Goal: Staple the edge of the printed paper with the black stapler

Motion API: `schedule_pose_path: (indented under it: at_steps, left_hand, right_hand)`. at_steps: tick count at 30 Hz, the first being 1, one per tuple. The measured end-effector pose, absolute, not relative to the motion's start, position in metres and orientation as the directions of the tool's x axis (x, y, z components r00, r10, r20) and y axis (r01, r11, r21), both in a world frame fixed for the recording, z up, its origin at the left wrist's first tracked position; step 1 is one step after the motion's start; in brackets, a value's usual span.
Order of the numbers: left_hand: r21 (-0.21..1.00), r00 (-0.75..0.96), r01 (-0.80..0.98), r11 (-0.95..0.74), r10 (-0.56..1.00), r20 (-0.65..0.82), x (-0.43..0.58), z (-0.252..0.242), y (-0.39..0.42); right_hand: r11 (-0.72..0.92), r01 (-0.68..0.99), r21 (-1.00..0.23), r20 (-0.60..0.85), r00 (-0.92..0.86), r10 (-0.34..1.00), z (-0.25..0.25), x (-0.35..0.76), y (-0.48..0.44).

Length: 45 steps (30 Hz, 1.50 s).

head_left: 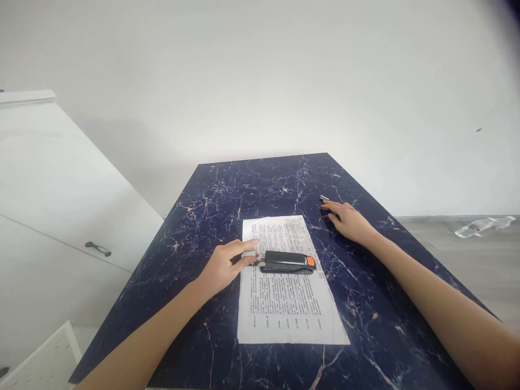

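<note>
A black stapler [286,262] with an orange patch at its right end lies across a printed sheet of paper [284,330]. A short metal piece sticks out of the stapler's left end. My left hand [225,265] is beside that end, thumb tip at the metal piece and index finger stretched out above the paper, with a gap between them. On the right, my right hand [345,219] rests low over the table with fingers extended. Its fingertips are at a small silvery strip [323,197], which looks like a row of staples; whether they press on it I cannot tell.
The dark blue marbled table [260,187] narrows toward a white wall [260,81]. A white cabinet [60,179] with a black handle [98,249] stands at the left. Clear plastic packaging [481,226] lies on the floor at the right.
</note>
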<state>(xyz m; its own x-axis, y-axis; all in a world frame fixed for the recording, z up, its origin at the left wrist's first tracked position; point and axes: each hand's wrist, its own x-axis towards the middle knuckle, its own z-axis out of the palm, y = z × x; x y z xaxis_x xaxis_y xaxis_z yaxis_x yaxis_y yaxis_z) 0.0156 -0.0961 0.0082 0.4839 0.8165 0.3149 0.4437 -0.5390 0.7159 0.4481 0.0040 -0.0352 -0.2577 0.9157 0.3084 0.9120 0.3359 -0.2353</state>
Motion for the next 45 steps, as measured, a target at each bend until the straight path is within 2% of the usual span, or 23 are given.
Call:
schedule_pose_path:
  at_steps: [6, 11, 23, 31, 34, 37, 39, 40, 42, 45]
  left_hand:
    - [0.686, 0.568, 0.505, -0.523, 0.800, 0.192, 0.020, 0.008, -0.100]
    - [0.715, 0.527, 0.530, -0.456, 0.838, 0.144, 0.024, 0.008, -0.102]
    - [0.772, 0.472, 0.526, -0.356, 0.878, 0.084, 0.029, 0.013, -0.103]
    - [0.760, 0.540, 0.531, -0.374, 0.841, 0.037, 0.019, 0.020, -0.100]
    - [0.737, 0.597, 0.536, -0.411, 0.802, 0.013, 0.003, 0.023, -0.091]
    - [0.730, 0.652, 0.507, -0.460, 0.758, 0.024, -0.013, 0.019, -0.080]
    - [0.728, 0.659, 0.495, -0.474, 0.751, 0.040, -0.018, 0.014, -0.075]
    - [0.726, 0.655, 0.493, -0.479, 0.754, 0.053, -0.017, 0.012, -0.073]
    - [0.713, 0.642, 0.484, -0.507, 0.759, 0.104, -0.013, 0.008, -0.072]
    - [0.662, 0.645, 0.454, -0.597, 0.732, 0.218, 0.003, 0.004, -0.074]
  right_hand:
    - [0.336, 0.911, -0.238, 0.304, -0.259, 0.917, -0.033, 0.448, 0.003]
    - [0.333, 0.913, -0.235, 0.296, -0.259, 0.919, -0.034, 0.448, 0.003]
    - [0.327, 0.917, -0.227, 0.287, -0.258, 0.922, -0.032, 0.447, 0.002]
    - [0.336, 0.909, -0.247, 0.315, -0.252, 0.915, -0.033, 0.446, 0.002]
    - [0.353, 0.883, -0.311, 0.395, -0.218, 0.892, -0.018, 0.439, -0.007]
    - [0.386, 0.814, -0.434, 0.460, -0.169, 0.872, 0.007, 0.423, -0.027]
    - [0.437, 0.712, -0.550, 0.363, -0.267, 0.893, 0.024, 0.406, -0.046]
    - [0.475, 0.633, -0.611, 0.283, -0.386, 0.878, 0.031, 0.395, -0.057]
    - [0.523, 0.481, -0.704, 0.185, -0.586, 0.789, 0.039, 0.371, -0.078]
    - [0.559, 0.438, -0.704, 0.151, -0.677, 0.721, 0.037, 0.336, -0.101]
